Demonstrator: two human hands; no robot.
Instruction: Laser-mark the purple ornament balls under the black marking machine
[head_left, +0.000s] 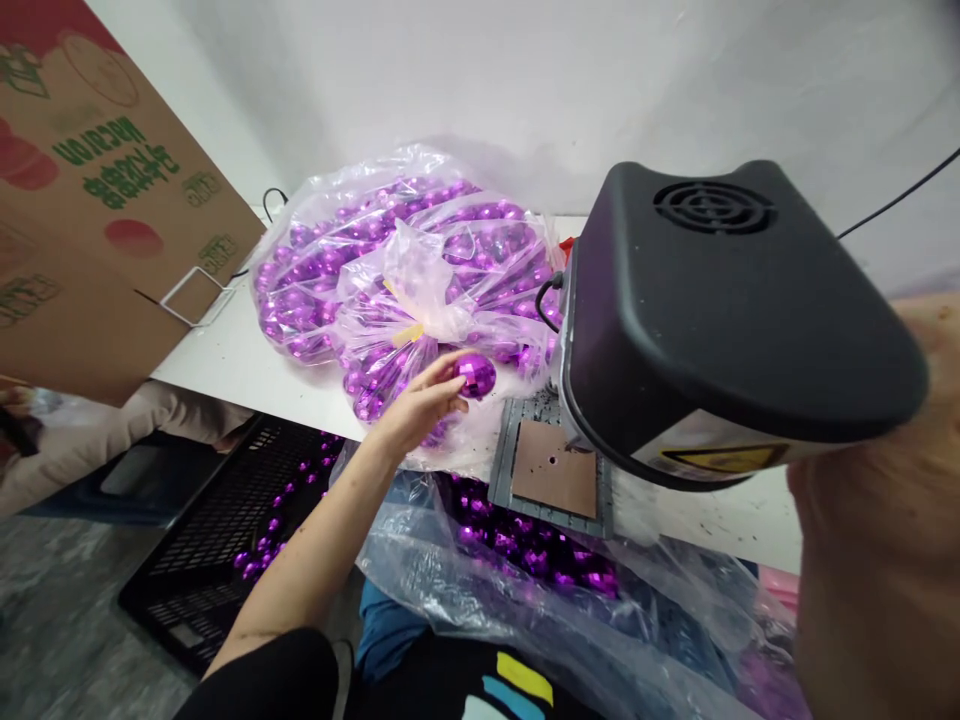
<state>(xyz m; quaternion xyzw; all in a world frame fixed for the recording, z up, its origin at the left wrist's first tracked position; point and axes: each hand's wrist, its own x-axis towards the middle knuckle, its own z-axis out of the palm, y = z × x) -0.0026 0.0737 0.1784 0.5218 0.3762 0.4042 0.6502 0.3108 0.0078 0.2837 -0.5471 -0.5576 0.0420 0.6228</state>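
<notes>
My left hand (433, 402) pinches a shiny purple faceted ball (475, 376) between thumb and fingers. It is just left of a benchtop machine with a black housing (727, 300), beside the base plate. On the grey metal base (504, 462) lies a brown square board (551, 478) with a small hole in it. My right hand (930, 335) is at the right edge, partly behind the housing, with its fingers hidden. Against my left hand's far side stands a tied clear bag (420, 300) full of purple balls.
An open plastic bag (480, 570) with purple balls lies over my lap below the table edge. A black crate (195, 560) with loose balls is on the floor at left. A cardboard box (112, 220) and a seated person's leg (180, 412) are further left.
</notes>
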